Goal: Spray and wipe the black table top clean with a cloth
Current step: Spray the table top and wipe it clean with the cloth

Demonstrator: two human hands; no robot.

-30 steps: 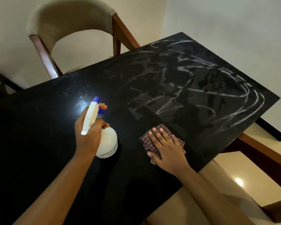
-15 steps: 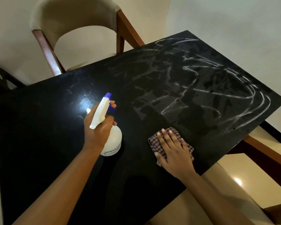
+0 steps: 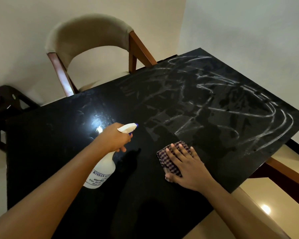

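Observation:
The black table top [image 3: 162, 200] fills the view, its right half streaked with white wet smears [image 3: 231, 107]. My left hand [image 3: 113, 138] grips the neck of a white spray bottle [image 3: 102, 173] with a blue-tipped nozzle, lifted off the table and tilted so the nozzle points right towards the smears. A folded checked cloth [image 3: 169, 161] lies on the table near the front right edge. My right hand [image 3: 185, 166] presses flat on it with straight, spread fingers.
A beige padded chair [image 3: 90, 40] with a wooden frame stands behind the table's far edge. A dark stool [image 3: 5, 102] is at the left. Another wooden chair frame [image 3: 283, 169] shows below the right edge. Walls close in behind and at the right.
My left hand has raised the spray bottle from standing on the table and tipped its nozzle to the right. My right hand stays pressed on the cloth.

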